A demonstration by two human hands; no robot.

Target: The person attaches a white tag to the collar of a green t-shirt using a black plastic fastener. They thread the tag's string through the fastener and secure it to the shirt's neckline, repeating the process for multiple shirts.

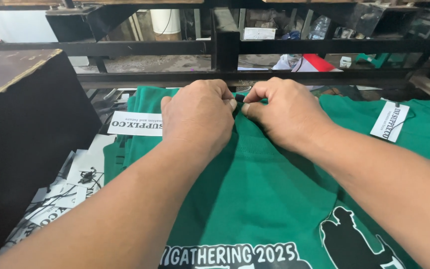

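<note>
A green T-shirt [269,189] with a white and black print lies flat in front of me, neck end away from me. My left hand [197,117] and my right hand [284,112] meet at its collar. Both pinch a small dark piece at the neckline between thumb and fingers. The piece itself is mostly hidden by my fingertips. Under the shirt sits a stack of more green shirts [140,99].
A white paper tag [135,123] lies on the stack at left and another white tag [389,121] on a green shirt at right. Several loose tags with black strings [70,192] lie lower left. A dark board [21,129] stands left; black metal rails [225,47] cross behind.
</note>
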